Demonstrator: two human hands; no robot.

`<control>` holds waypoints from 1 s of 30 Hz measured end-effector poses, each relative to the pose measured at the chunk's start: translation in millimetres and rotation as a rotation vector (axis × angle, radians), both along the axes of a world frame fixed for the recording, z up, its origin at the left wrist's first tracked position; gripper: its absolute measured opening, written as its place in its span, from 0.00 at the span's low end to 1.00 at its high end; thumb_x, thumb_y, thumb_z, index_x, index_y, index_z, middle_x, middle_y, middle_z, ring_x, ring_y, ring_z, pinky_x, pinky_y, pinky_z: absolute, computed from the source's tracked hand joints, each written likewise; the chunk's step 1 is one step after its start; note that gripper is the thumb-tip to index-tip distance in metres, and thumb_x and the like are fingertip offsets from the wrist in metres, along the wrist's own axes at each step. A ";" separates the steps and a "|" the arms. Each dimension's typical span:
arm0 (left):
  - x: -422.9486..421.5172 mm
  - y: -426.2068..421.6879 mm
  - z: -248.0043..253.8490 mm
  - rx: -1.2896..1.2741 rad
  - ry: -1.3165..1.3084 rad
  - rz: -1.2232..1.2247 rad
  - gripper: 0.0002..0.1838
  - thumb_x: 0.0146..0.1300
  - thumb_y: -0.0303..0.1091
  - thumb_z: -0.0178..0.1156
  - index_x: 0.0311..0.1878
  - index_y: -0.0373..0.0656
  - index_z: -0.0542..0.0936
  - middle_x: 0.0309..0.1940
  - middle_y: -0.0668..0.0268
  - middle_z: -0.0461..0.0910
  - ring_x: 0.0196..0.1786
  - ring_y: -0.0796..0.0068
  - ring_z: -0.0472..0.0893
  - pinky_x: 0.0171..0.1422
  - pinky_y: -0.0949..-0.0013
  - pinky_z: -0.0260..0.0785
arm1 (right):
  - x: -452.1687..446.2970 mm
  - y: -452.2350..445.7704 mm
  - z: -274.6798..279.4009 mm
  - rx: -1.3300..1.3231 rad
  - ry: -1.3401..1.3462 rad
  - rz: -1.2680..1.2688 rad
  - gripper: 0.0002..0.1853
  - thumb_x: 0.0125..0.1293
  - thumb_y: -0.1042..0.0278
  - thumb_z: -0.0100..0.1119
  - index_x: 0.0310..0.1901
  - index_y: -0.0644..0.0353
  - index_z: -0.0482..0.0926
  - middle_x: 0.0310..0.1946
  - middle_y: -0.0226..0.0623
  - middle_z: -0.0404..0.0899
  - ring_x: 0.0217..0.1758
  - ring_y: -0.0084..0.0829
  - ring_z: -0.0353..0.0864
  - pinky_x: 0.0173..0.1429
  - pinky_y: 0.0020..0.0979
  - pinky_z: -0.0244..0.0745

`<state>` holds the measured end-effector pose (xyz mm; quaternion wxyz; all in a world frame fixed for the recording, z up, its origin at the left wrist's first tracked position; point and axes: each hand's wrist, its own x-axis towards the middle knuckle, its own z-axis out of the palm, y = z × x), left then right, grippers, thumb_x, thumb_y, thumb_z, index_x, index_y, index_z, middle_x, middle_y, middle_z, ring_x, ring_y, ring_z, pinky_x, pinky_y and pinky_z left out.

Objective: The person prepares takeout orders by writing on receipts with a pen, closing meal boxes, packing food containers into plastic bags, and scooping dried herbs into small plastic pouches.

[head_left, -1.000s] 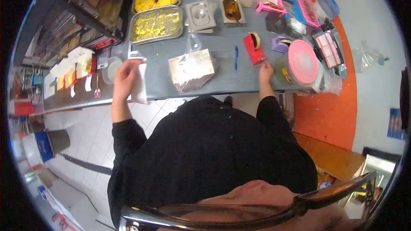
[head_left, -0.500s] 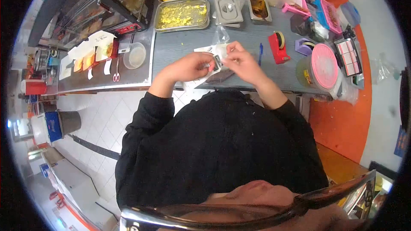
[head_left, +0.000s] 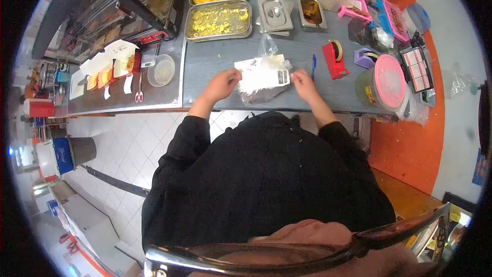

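A clear plastic bag (head_left: 267, 47) lies at the front of the counter, its gathered top pointing away from me and something dark inside its near end. On it rests a white paper sheet (head_left: 254, 78) with small black printed labels (head_left: 283, 76) at its right side. My left hand (head_left: 223, 84) is closed at the left edge of the paper and bag, thumb and fingers pinched. At the opposite edge, my right hand (head_left: 305, 85) pinches the bag's side. Exactly which layer each fingertip grips is too small to make out.
Beyond the bag are a tray of yellow food scraps (head_left: 218, 19), a lidded steel pan (head_left: 274, 14) and a sauce pan (head_left: 311, 13). A blue pen (head_left: 313, 66), red tape dispenser (head_left: 335, 60) and pink-lidded tub (head_left: 389, 81) stand right. Scissors (head_left: 139, 92) and filled food boxes (head_left: 105, 74) are left.
Both hands have moved apart, from working close together over the small black labels to opposite sides of the bag. The paper now lies flatter and in full view.
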<state>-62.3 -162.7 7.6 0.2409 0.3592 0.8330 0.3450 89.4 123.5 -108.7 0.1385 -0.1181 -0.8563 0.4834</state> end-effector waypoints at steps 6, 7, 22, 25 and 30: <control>3.6 -6.4 -74.2 0.294 -0.122 0.066 0.06 0.65 0.32 0.59 0.42 0.41 0.78 0.39 0.64 0.82 0.44 0.73 0.79 0.51 0.68 0.71 | -16.9 -30.0 6.9 -0.798 -0.355 -0.469 0.15 0.66 0.63 0.59 0.49 0.59 0.71 0.32 0.36 0.75 0.25 0.29 0.75 0.27 0.31 0.72; 12.2 -6.4 -70.8 0.270 -0.247 0.143 0.05 0.65 0.31 0.59 0.42 0.42 0.78 0.38 0.67 0.81 0.44 0.76 0.78 0.50 0.71 0.70 | -11.2 -13.3 4.3 -0.791 -0.346 -0.491 0.15 0.66 0.63 0.59 0.49 0.59 0.71 0.32 0.36 0.75 0.25 0.29 0.75 0.27 0.31 0.72; 78.8 63.9 -90.0 0.321 -0.384 -0.180 0.05 0.65 0.23 0.55 0.37 0.39 0.81 0.33 0.67 0.82 0.41 0.77 0.79 0.49 0.71 0.71 | 80.9 211.2 -22.9 -0.416 -0.061 -0.368 0.11 0.63 0.62 0.56 0.36 0.59 0.84 0.60 0.43 0.71 0.63 0.37 0.69 0.65 0.33 0.63; 79.7 74.6 -92.5 0.293 -0.411 -0.186 0.05 0.64 0.22 0.54 0.35 0.38 0.80 0.33 0.67 0.81 0.41 0.78 0.78 0.50 0.72 0.70 | 106.7 177.8 -18.4 -0.115 0.030 -0.427 0.08 0.62 0.69 0.56 0.33 0.63 0.82 0.59 0.42 0.72 0.60 0.36 0.73 0.62 0.33 0.67; 85.4 101.0 -101.4 0.317 -0.476 -0.251 0.06 0.65 0.20 0.53 0.35 0.39 0.78 0.34 0.70 0.79 0.41 0.80 0.76 0.50 0.74 0.68 | 89.4 147.6 -44.6 0.178 0.121 -0.845 0.07 0.61 0.75 0.54 0.31 0.69 0.80 0.44 0.43 0.80 0.53 0.34 0.79 0.57 0.34 0.73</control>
